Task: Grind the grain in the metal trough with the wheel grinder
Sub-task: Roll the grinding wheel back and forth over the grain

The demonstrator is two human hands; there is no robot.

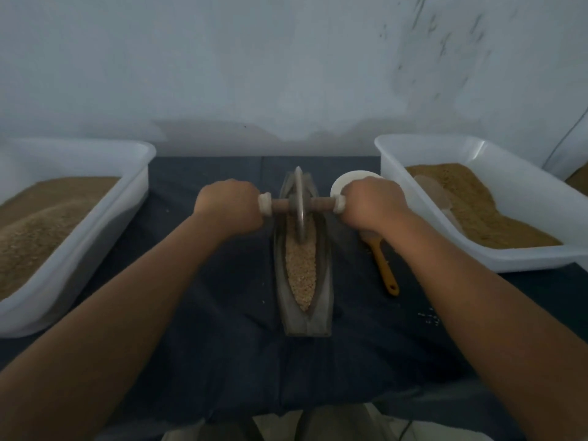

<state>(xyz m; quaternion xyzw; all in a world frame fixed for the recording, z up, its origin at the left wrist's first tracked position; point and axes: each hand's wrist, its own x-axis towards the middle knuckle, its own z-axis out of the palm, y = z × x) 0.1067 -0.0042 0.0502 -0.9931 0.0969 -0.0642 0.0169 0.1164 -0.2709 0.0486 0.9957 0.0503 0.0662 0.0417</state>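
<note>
1. Your left grip (227, 206) and right grip (370, 203) are each curled tight round one end of the wooden axle (321, 204) of the wheel grinder (299, 205), with one fist on either side of the disc.
2. The disc stands upright in the far half of the metal trough (323, 300), with its lower edge down in the grain (300, 268). The grain fills the groove from under the wheel to the near tip and looks coarse, so I judge the grinding far from finished.
3. Press down evenly through both fists and roll the wheel toward you along the groove, then back. Uneven pressure would likely tilt the disc and make it ride up a trough wall.
4. End each stroke short of the pointed tips, where the groove narrows and grain could spill onto the dark cloth (206, 313) covering the desk. A few specks lie there already.
5. On the left there is open cloth between the trough and the left white tub (140, 173), so that fist has room.
6. The right side is tighter. A white bowl (345, 181) sits just behind your right grip, and a yellow-handled brush (386, 272) lies just beside the trough under your wrist. The right white tub (391, 167) is near, beyond them. Travel straight fore and aft so the axle end misses the bowl.
7. I cannot tell whether the trough is fixed down, so avoid sideways shoves.
</note>
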